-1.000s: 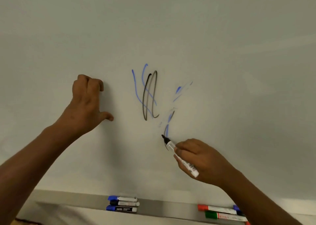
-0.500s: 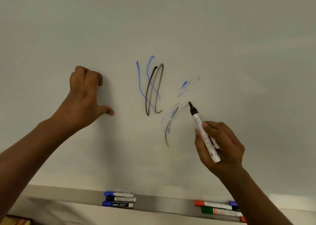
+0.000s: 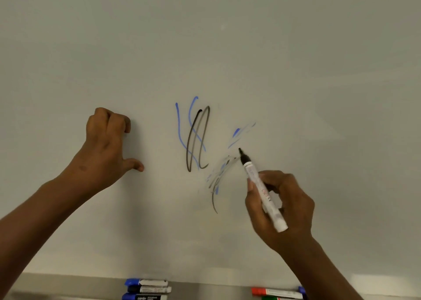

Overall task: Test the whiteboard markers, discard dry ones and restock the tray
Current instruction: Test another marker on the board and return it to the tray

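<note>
While the right hand [image 3: 282,206] grips the black marker [image 3: 262,190] round the middle of its barrel, fingers wrapped behind and thumb across the front, watch the line of that pen: nib up and to the left, blunt tail poking out down and to the right below the palm. So the working end lies up-left of the grip, right at the top of a patch of faint grey strokes [image 3: 218,174] on the whiteboard [image 3: 319,71]. Whether the nib is touching the surface or sitting just off it, I can't tell from this angle. Those strokes look thin and streaky next to the solid dark loops [image 3: 198,137] further left, and my read is this marker is failing its test. Over on the other side, the left hand [image 3: 107,144] is clenched, knuckles to the board, thumb out. Nothing shows in it, though a cap could be tucked inside. Now the key geometry: the tray [image 3: 205,288] runs along the bottom edge, straight below the pen's tail. The red marker [image 3: 276,291] lies almost under the right wrist, while the blue and black markers [image 3: 147,289] sit nearer the left hand. Any next stroke would be a pull down-left along the pen's own axis. A drop to the tray simply follows the tail down, and the right hand is clearly the closer one for that.
</note>
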{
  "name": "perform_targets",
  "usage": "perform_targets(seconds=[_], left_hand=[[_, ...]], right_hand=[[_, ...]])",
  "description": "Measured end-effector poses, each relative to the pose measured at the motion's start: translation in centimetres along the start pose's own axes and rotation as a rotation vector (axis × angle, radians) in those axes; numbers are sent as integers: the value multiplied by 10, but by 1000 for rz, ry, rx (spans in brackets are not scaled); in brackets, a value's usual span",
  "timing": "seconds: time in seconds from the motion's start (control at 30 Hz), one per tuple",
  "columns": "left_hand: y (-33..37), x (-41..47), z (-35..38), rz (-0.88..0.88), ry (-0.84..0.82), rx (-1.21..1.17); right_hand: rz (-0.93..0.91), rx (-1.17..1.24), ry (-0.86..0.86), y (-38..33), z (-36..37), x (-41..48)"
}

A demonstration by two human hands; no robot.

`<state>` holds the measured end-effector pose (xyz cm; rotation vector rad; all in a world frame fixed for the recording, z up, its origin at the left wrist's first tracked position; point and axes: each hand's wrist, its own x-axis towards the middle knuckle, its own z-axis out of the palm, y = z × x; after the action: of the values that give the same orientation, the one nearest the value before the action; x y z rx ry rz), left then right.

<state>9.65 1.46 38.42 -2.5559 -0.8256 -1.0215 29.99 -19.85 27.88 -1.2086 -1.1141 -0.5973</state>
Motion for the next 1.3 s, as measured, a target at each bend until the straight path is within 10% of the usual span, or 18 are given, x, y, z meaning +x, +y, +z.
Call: perform_targets(seconds=[0.13,0.57,0.73,0.9,1.07,1.2,1.3], left_hand=[[12,2,-2,-65,-21,59],[27,7,0,-81,-33,202],[28,8,0,-112,-39,199],[23,8,0,-114,-52,205],[24,9,1,-88,-43,232],[15,13,10,-109,-65,234],[14,9,10,-86,-76,244]], right_hand=[[35,-32,143,3,-14,24],[-129,-231,-138,16,-19,-28],[-21,-276,204,7,-39,20],[-77,-289,-103,12,-36,-26],[101,-322,121,19,-52,-24],[-47,-314,-139,16,-43,-29],[-8,-347,82,23,-54,-12]])
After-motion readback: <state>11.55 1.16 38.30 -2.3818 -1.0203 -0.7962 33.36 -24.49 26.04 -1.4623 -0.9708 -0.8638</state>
